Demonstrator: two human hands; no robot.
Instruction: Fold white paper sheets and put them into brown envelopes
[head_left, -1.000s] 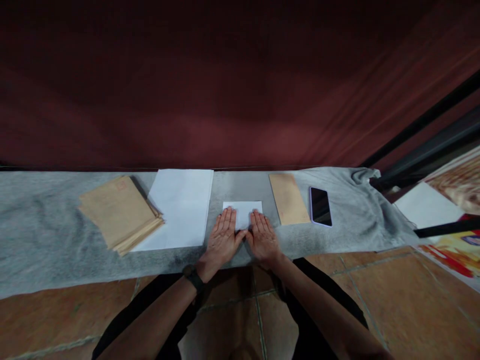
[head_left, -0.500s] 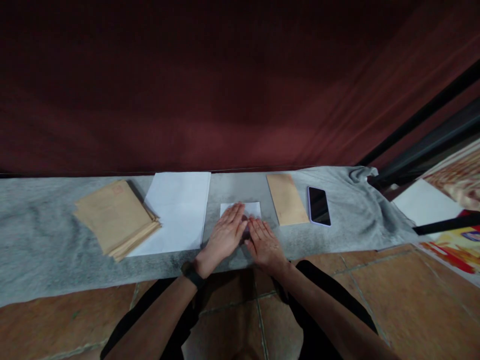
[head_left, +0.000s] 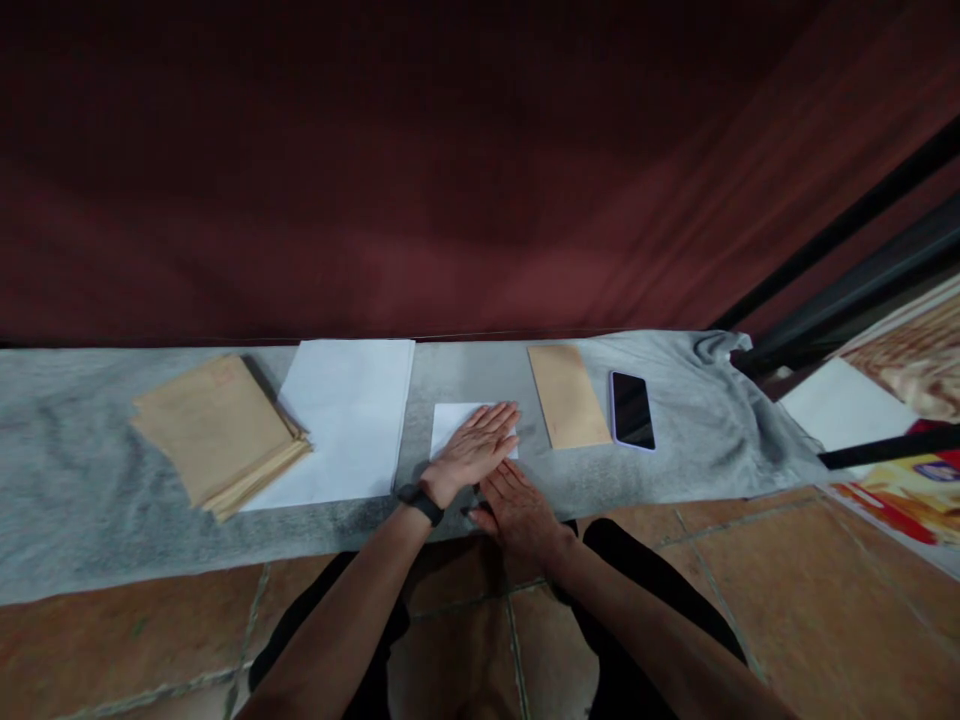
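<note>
A small folded sheet of white paper (head_left: 448,420) lies on the grey cloth in front of me, partly covered by my hands. My left hand (head_left: 476,447) rests flat across it, fingers stretched out toward its right side. Just below and to the right, my right hand (head_left: 517,508) lies with fingers extended, its fingertips at the paper's near edge and close against the left hand. Neither hand grips anything. To the right of the hands lies a single brown envelope (head_left: 570,397).
On the left, a stack of brown envelopes (head_left: 217,425) overlaps a pile of large white sheets (head_left: 349,415). A phone (head_left: 632,410) lies right of the single envelope. The grey cloth (head_left: 705,430) bunches at its right end near dark bars. Tiled floor (head_left: 787,580) lies below.
My left hand has slid right across the paper, uncovering its left part. My right hand has drawn slightly back toward me. The view has shifted a little.
</note>
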